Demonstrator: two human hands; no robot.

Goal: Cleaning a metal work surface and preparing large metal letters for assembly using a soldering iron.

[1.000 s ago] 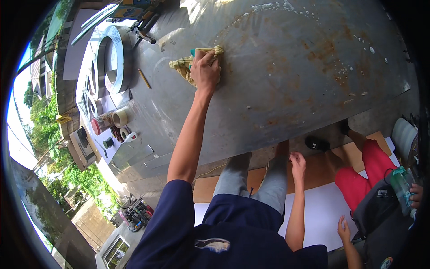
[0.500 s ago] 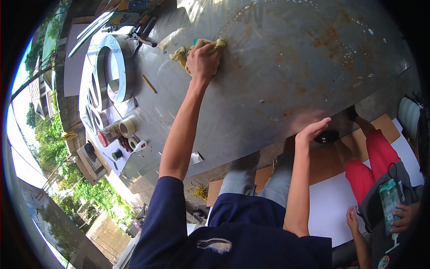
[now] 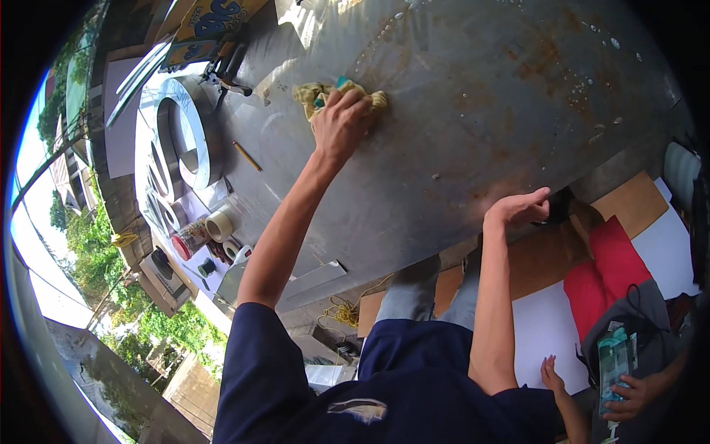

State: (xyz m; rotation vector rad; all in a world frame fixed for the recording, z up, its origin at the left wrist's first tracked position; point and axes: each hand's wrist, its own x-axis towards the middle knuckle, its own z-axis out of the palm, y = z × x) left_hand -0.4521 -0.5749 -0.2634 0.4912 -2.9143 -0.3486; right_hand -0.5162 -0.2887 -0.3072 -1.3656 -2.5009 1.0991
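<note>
My left hand (image 3: 342,127) presses a crumpled yellowish cloth (image 3: 378,101) with a teal patch down on the grey metal tabletop (image 3: 414,177). Its fingers are bunched over the cloth, which sticks out on both sides. My right hand (image 3: 519,207) hovers at the table's near edge, holding nothing, fingers extended toward the right. Rust-brown stains and drops of liquid mark the tabletop to the right of the cloth. A pencil (image 3: 247,156) lies left of my left forearm.
At the left stand a large metal ring-shaped piece (image 3: 198,140), tape rolls (image 3: 220,226) and a red-lidded jar (image 3: 186,240). A black clamp-like tool (image 3: 231,78) lies farther back. At lower right, another person in red shorts (image 3: 603,277) holds a teal package (image 3: 615,362).
My left hand and the cloth have shifted slightly right and nearer. My right hand's fingers have curled a little. The other person's free hand has moved left.
</note>
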